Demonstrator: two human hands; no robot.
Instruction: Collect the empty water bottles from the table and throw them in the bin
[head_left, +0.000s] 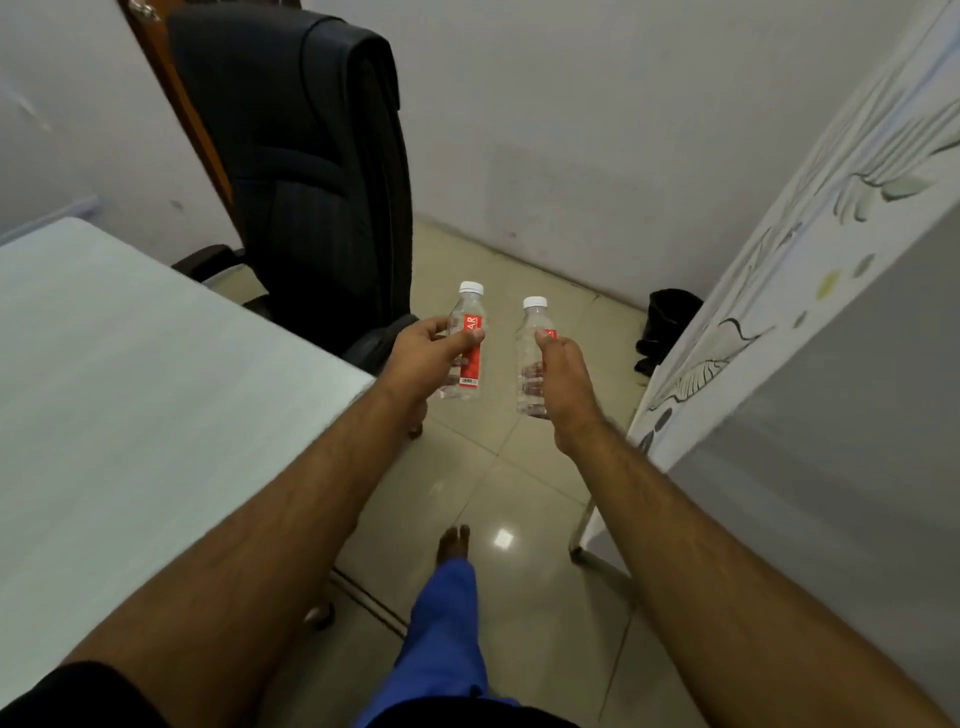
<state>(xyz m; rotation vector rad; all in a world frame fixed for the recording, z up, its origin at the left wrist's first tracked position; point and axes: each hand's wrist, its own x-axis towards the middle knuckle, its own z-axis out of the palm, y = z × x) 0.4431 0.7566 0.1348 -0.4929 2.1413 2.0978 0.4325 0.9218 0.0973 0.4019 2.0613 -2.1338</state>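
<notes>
Two clear plastic bottles are held out over the floor, one in each hand, in the lane between the worktop (130, 395) on the left and a pale panel (810, 291) on the right. The worktop's pale surface is bare where it shows, and its near right corner sits just under the left forearm. Behind that corner a black office chair (301, 171) stands against the far wall, its armrest close to the left hand. The tiled floor (524, 478) runs open and glossy from the person's bare foot (453, 543) and blue trouser leg forward to the wall. The left hand (423, 364) is closed around the left bottle (467, 345), thumb across the front; this bottle stands nearly upright with a white cap and a red vertical label on which the letters "AR" can be read above a small barcode. The right hand (563, 384) grips the right bottle (531, 358) from its right side, thumb pressed near the shoulder; its cap is white too, and any label text is too blurred to read. Both bottles are apart from each other and look empty. Further right, a dark bin (667, 325) sits on the floor by the far wall, partly hidden by the panel's edge, which bears faint leaf-like drawings.
</notes>
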